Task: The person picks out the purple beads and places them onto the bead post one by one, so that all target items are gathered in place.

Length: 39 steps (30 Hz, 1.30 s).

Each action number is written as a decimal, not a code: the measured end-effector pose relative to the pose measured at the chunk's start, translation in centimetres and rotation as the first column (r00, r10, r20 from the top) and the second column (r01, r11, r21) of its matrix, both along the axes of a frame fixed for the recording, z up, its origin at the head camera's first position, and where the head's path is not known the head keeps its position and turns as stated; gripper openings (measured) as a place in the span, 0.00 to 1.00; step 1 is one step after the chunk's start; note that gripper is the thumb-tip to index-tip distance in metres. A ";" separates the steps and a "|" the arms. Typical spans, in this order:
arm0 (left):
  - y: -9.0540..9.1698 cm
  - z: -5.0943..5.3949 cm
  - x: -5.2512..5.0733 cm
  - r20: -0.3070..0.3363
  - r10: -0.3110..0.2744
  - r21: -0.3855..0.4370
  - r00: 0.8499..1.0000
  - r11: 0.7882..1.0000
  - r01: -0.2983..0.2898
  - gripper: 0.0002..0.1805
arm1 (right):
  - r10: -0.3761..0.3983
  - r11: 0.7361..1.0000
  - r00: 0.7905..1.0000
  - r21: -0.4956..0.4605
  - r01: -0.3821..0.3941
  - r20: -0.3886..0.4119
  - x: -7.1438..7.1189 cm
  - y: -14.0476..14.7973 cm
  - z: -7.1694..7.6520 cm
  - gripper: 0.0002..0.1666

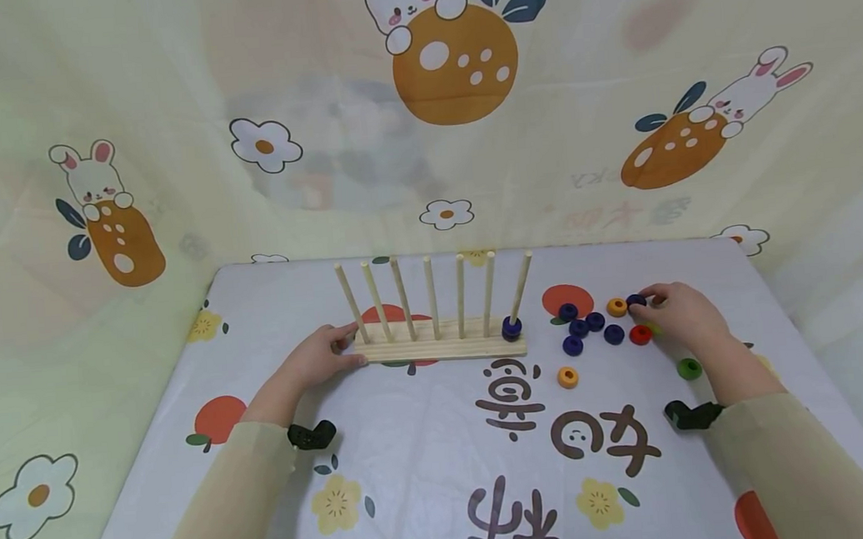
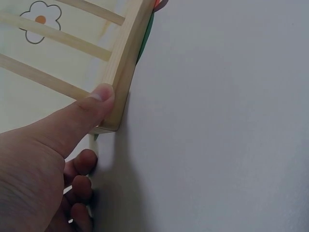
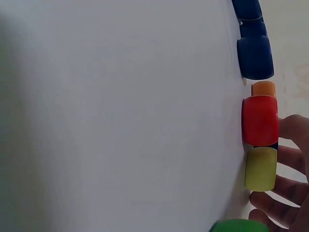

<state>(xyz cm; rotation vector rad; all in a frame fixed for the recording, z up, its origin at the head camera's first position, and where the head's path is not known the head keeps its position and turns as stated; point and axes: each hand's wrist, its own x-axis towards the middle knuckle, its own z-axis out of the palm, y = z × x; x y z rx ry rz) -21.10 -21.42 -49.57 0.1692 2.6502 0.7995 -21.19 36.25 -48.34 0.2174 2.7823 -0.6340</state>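
Observation:
A wooden peg rack (image 1: 437, 350) with several upright pegs stands on the table; one dark blue bead (image 1: 512, 329) sits at the foot of its rightmost peg. My left hand (image 1: 314, 363) grips the rack's left end, the thumb (image 2: 102, 92) lying on the base. On the right, my right hand (image 1: 681, 316) pinches another dark blue bead (image 1: 636, 299) between thumb and fingers. Beside that hand lie a red bead (image 1: 641, 335), an orange bead (image 1: 617, 307) and a partly covered yellow bead (image 3: 261, 169). The pinched bead is mostly hidden in the right wrist view.
Several loose dark blue beads (image 1: 595, 321) lie between the rack and my right hand. Nearer me are an orange bead (image 1: 568, 378) and a green bead (image 1: 689, 369). A printed cloth (image 1: 413, 438) covers the table, and a patterned curtain (image 1: 186, 86) hangs behind.

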 end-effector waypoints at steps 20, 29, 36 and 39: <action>0.1 0.1 0.1 0.008 0.010 -0.011 1.000 1.000 -0.009 0.43 | 0.000 1.000 0.998 0.020 0.001 -0.069 0.7 -0.2 0.9 0.40; 0.0 0.0 0.0 0.004 -0.001 -0.001 1.000 1.000 0.001 0.43 | 0.016 0.999 0.994 0.043 -0.012 -0.105 1.1 -0.6 1.6 0.38; 0.0 -0.1 -0.1 -0.005 -0.010 -0.004 1.000 1.000 0.010 0.43 | 0.041 0.998 0.988 0.055 -0.033 -0.150 1.4 -1.0 2.3 0.40; 0.0 -0.1 -0.1 -0.008 -0.013 -0.004 1.000 1.000 0.013 0.43 | 0.049 0.997 0.983 0.064 -0.039 -0.175 1.6 -1.4 2.6 0.40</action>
